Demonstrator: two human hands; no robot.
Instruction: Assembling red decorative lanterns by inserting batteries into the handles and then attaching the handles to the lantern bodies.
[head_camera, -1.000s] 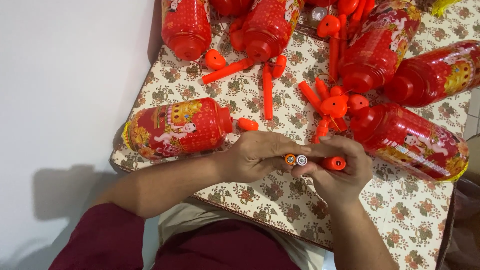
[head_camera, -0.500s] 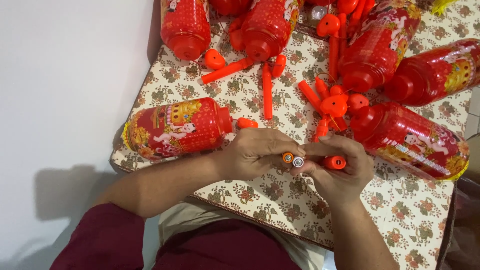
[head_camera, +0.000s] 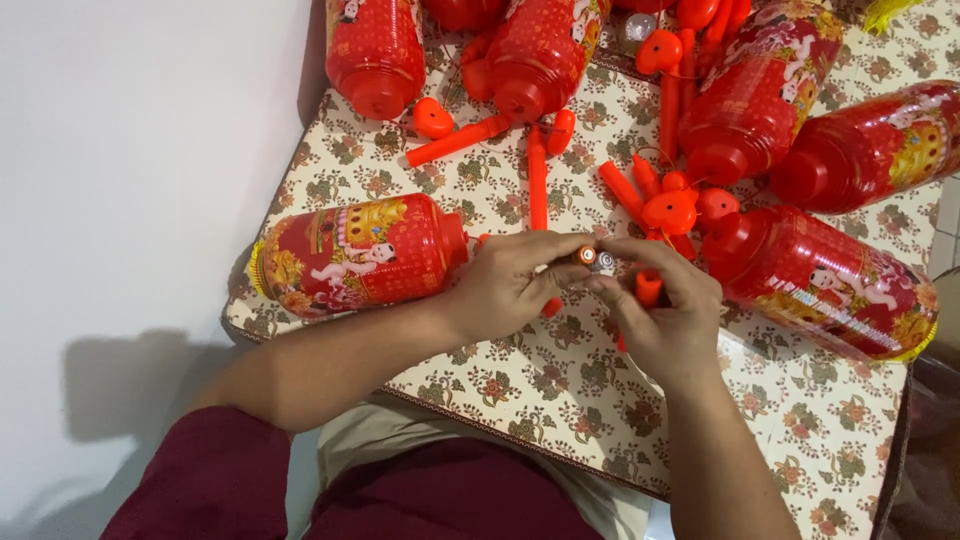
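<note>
Between both hands, stick (head_camera: 648, 290) upright.

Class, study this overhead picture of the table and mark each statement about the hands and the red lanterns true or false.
1. Both hands meet over the table. True: the left hand and right hand pinch small batteries together.
2. The tablecloth is plain blue. False: the tablecloth is cream with a flower pattern.
3. A red lantern lies on its side beside the left hand. True.
4. The orange sticks stand upright. False: the orange sticks lie flat.
</note>
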